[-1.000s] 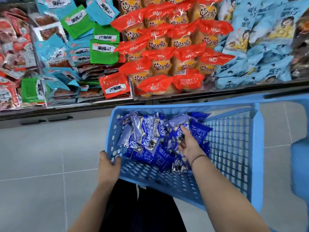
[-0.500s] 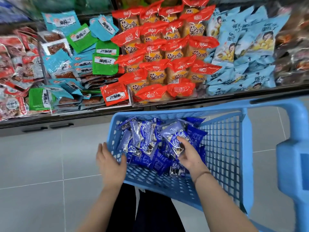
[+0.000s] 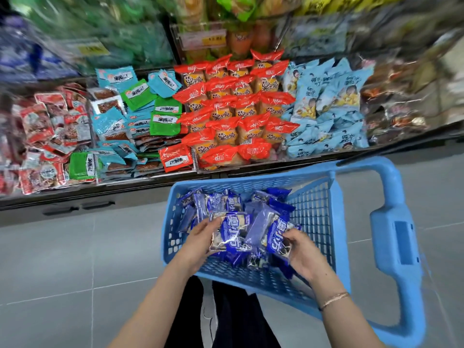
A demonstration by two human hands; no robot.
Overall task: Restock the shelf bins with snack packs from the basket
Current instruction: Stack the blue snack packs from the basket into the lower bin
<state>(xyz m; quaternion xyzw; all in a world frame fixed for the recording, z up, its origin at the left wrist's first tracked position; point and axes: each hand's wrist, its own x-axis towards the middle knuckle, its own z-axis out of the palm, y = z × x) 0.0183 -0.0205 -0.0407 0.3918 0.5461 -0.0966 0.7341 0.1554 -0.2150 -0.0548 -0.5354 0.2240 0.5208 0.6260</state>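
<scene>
Head view, and I am standing just behind: are both hands down in the basket [image 3: 313,222]?
— Both, yes. The left hand [image 3: 198,243] grips a blue snack pack [image 3: 229,232] by its left edge. The fingers are curled over the top of it, and the thumb is hidden underneath.
— And the right hand [image 3: 301,249]?
— It holds a second blue pack [image 3: 278,236] by the lower end, fingers bent round the wrapper. A thin bracelet [image 3: 335,298] sits on that wrist.
— Anything between the two?
— A pale pack [image 3: 259,228] lies slantwise there, touching both. I cannot tell which hand bears it.
— Where are the others?
— The loose blue packs [image 3: 221,200] are heaped from the basket's far-left corner toward its middle. The held ones are above the heap, toward the near edge.
— And the shelf?
— It is past the basket's far edge, across a strip of grey floor [image 3: 75,259]. The red-orange packs [image 3: 236,109] fill the middle bin, with the light blue packs [image 3: 324,104] in the bin to their right. The green and teal packs [image 3: 140,106] are to the left, and the red packs [image 3: 45,126] lie toward the shelf's left end. Everything higher up is blurred.
— The handle [image 3: 394,234]?
— It juts out at the basket's right side, with neither hand on it.
</scene>
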